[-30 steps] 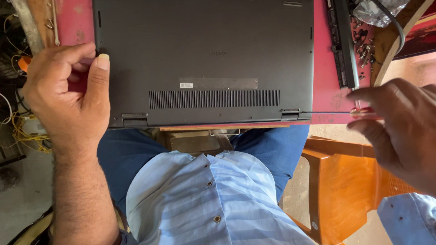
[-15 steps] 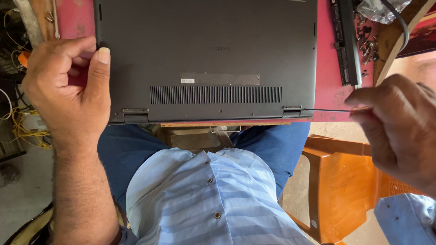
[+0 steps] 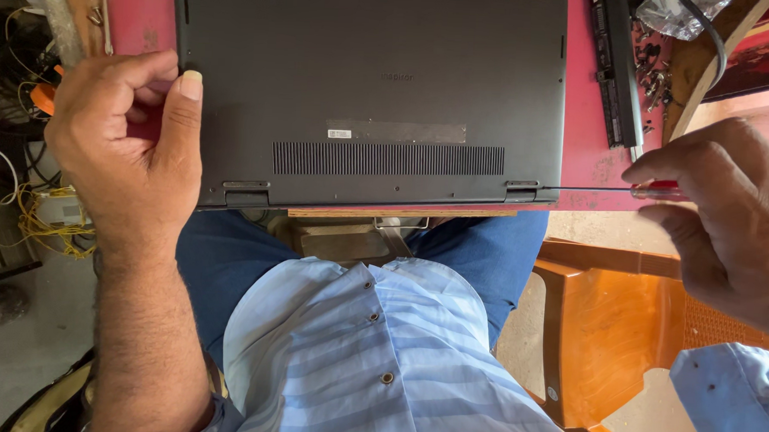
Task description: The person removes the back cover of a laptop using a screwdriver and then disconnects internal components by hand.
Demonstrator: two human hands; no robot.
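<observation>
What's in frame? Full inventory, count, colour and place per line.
laptop: 1, dark grey, upside down on the red table, vent slots toward the person
table: 1, red top, wooden front edge
screwdriver: 1, thin metal shaft with red handle, tip at the laptop's right hinge corner
black strip part: 1, black, on the table right of the laptop
loose screws: several, dark, far right of the table
plastic chair: 1, orange, lower right
tangled wires: a bundle, yellow, left on the floor
shirt: 1, light blue striped, on the person
jeans: 1, blue, under the table edge
left hand: 1, thumb pressed on the laptop's left edge
right hand: 1, fingers holding the screwdriver handle
</observation>
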